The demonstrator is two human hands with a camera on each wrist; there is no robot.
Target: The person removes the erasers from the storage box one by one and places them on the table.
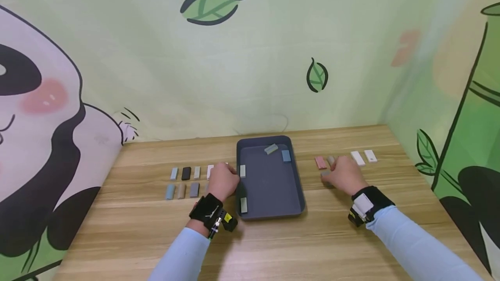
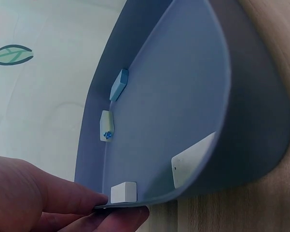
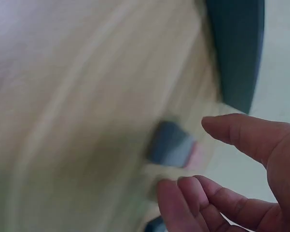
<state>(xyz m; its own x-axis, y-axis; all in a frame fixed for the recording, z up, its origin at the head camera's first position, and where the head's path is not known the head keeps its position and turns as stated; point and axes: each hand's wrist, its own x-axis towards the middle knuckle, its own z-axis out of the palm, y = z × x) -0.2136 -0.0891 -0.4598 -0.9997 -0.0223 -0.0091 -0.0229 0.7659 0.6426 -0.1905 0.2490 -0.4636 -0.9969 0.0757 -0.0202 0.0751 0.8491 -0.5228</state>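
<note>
A wooden table (image 1: 273,246) stood in a corner of walls painted pale green with leaves, bamboo and a panda (image 1: 35,112). On it sat a dark grey tray (image 1: 297,185) holding four small blocks. The left hand (image 1: 222,181) rested at the tray's left rim, its fingertips (image 2: 87,200) touching the edge beside a white block (image 2: 123,192); whether it pinched anything could not be told. The right hand (image 1: 343,176) lay over the blocks right of the tray, fingers loosely spread near a blurred dark block (image 3: 171,145).
</note>
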